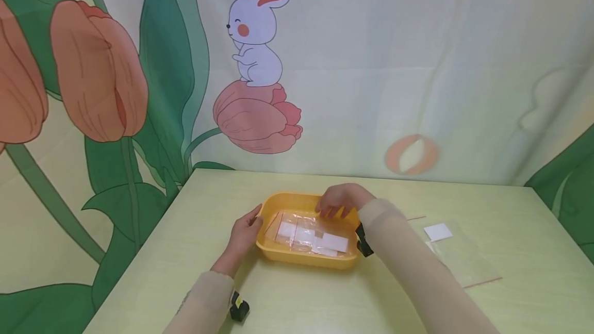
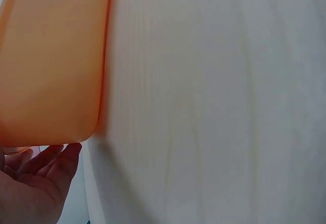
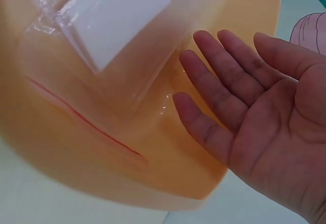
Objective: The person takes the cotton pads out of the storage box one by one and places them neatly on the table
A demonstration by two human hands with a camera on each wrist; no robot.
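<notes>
Past right sleeve (image 1: 410, 256), bag (image 1: 468, 256) (part-hidden)

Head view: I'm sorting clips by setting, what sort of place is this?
Probably a staged tabletop workspace indoors: a pale table, a printed cloth backdrop with a rabbit, and a yellow tray holding clear bags.

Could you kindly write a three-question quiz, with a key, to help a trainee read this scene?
1. True or false: the right hand holds nothing.
2. What do the fingers of the left hand touch? A) a spoon; B) the yellow tray; C) a cup.
3. Fill in the blank: the clear bags in the tray have strips coloured ____.

Key: 1 true; 2 B; 3 red.
</notes>
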